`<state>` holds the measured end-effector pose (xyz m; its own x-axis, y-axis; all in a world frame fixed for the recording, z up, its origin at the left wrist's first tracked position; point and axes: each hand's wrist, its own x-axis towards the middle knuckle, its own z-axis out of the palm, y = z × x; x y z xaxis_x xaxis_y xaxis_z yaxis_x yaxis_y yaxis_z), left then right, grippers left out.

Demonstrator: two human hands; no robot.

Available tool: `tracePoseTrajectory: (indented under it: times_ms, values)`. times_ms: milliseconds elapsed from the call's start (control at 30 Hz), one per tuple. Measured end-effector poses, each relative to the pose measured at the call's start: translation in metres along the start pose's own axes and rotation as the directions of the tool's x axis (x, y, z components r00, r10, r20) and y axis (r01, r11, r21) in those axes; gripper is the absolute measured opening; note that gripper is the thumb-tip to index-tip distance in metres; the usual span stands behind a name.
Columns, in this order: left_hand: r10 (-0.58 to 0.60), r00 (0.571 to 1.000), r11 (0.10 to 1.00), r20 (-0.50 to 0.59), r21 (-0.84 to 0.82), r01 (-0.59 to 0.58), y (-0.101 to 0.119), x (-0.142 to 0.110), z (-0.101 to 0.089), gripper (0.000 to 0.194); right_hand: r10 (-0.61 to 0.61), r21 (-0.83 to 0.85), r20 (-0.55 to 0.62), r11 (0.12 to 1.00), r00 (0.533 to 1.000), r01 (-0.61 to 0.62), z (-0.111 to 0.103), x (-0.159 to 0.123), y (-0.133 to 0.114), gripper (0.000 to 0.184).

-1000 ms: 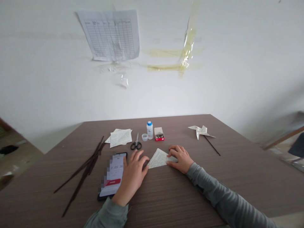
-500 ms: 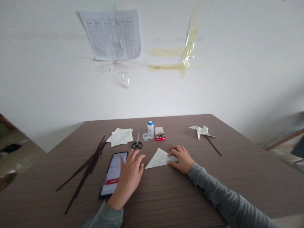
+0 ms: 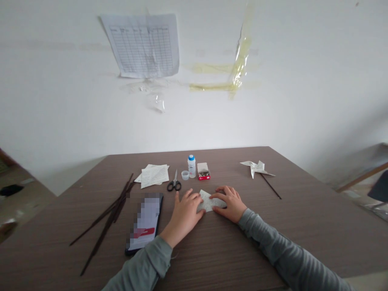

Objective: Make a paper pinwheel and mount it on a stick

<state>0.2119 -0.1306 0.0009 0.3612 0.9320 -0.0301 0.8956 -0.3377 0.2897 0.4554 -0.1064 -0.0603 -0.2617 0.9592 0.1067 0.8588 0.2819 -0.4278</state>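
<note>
A folded triangle of printed paper (image 3: pixel 209 201) lies on the brown table (image 3: pixel 212 250) in front of me. My left hand (image 3: pixel 185 214) lies flat over its left part, fingers stretched out. On the paper's right part rests my right hand (image 3: pixel 228 203), fingers spread and pressing down. A black phone (image 3: pixel 144 223) with a lit screen lies just left of my left hand, untouched.
Black-handled scissors (image 3: pixel 173 184), a small white bottle with a blue cap (image 3: pixel 191 166), a tiny cup (image 3: pixel 184 175) and a box of pins (image 3: pixel 203 171) sit behind the paper. Loose printed sheets (image 3: pixel 154 175) and several dark sticks (image 3: pixel 106 220) lie left. A paper pinwheel (image 3: pixel 257 167) lies right.
My left hand has left the phone and moved right onto the folded paper. The right hand has stayed on the paper.
</note>
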Motion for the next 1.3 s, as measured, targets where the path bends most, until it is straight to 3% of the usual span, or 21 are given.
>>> tracePoseTrajectory:
  times_ms: [200,433,600,767,900,1067,1300]
  values:
    - [-0.050,0.999,0.998,-0.018,-0.042,0.049,-0.001,0.002,0.003,0.027,0.048,-0.033,-0.042,0.998,0.998,-0.049,0.000,0.000,-0.013,0.044]
    - [-0.029,0.992,0.997,-0.125,-0.073,0.020,0.000,0.000,0.012,0.024,0.133,-0.028,0.026,0.991,0.991,-0.132,-0.004,0.002,-0.029,0.050]
    - [-0.102,0.994,0.992,-0.041,-0.084,0.098,0.001,-0.001,0.002,0.031,0.189,-0.022,0.077,0.982,0.979,-0.187,-0.012,0.003,-0.031,0.055]
    - [-0.112,0.993,0.990,-0.033,-0.085,0.109,-0.002,-0.007,-0.005,0.034,0.209,-0.039,0.126,0.978,0.970,-0.206,-0.018,0.004,-0.018,0.061]
    - [-0.090,0.993,0.993,-0.071,-0.079,0.084,-0.015,-0.010,-0.002,0.034,0.216,-0.053,0.086,0.976,0.973,-0.212,-0.014,0.006,0.003,0.060]
    - [-0.106,0.994,0.992,-0.039,-0.071,0.104,-0.032,-0.013,-0.001,0.033,0.214,-0.048,0.041,0.976,0.976,-0.212,-0.005,0.008,0.025,0.057]
    - [-0.105,0.992,0.994,-0.069,-0.036,0.103,-0.050,-0.021,0.000,0.034,0.223,-0.022,0.065,0.975,0.973,-0.222,-0.007,0.007,0.029,0.063]
